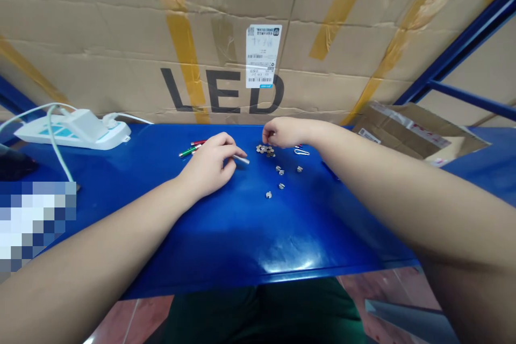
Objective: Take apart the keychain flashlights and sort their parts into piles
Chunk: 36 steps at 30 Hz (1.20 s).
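Observation:
My left hand (217,164) rests on the blue table with its fingers closed around a slim whitish tube (242,159), whose end points right. Beside that hand lie a green pen-like tube (189,151) and a red one (198,143), partly covered by it. My right hand (280,133) reaches over a cluster of small round silver button cells (266,150). Its fingers are bent together at the cluster's far edge; whatever is between them is hidden. Nearer to me lie several loose small silver metal pieces (281,186). A silver carabiner-like clip (302,152) is under my right wrist.
A white power strip (80,131) with cables stands at the left. Behind the blue table (226,247) rises a large cardboard box (121,59) marked LED. An opened small carton (407,131) sits at the right, near a blue metal frame (463,43).

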Each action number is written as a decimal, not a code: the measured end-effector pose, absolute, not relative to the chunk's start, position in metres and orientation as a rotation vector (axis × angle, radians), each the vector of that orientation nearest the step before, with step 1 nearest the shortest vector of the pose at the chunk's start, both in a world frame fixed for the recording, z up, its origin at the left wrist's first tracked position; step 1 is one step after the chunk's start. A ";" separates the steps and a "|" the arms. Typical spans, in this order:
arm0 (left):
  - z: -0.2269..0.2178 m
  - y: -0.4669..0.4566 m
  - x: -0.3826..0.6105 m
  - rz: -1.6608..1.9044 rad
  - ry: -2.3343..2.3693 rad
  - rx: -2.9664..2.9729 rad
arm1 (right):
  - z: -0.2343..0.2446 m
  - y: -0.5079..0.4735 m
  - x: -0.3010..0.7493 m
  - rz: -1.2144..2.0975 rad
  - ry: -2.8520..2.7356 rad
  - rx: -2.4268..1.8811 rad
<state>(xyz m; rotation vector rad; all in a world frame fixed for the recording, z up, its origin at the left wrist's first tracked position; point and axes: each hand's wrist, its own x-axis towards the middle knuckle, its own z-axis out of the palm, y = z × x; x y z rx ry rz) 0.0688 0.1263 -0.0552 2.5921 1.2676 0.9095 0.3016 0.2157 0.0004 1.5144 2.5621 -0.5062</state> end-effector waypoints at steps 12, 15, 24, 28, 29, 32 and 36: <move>-0.063 0.133 0.064 0.865 1.229 2.530 | -0.021 0.240 0.298 -0.244 2.535 1.384; -0.062 0.133 0.064 0.864 1.227 2.531 | -0.019 0.237 0.300 -0.257 2.520 1.406; -0.063 0.134 0.064 0.859 1.235 2.526 | -0.020 0.238 0.312 -0.381 2.605 1.421; -0.063 0.134 0.065 0.861 1.243 2.530 | -0.025 0.239 0.316 -0.382 2.648 1.472; -0.063 0.134 0.065 0.860 1.245 2.530 | -0.025 0.238 0.316 -0.388 2.668 1.489; -0.062 0.134 0.065 0.848 1.250 2.518 | -0.025 0.235 0.316 -0.356 2.767 1.502; -0.061 0.134 0.065 0.844 1.255 2.504 | -0.022 0.230 0.313 -0.289 2.890 1.344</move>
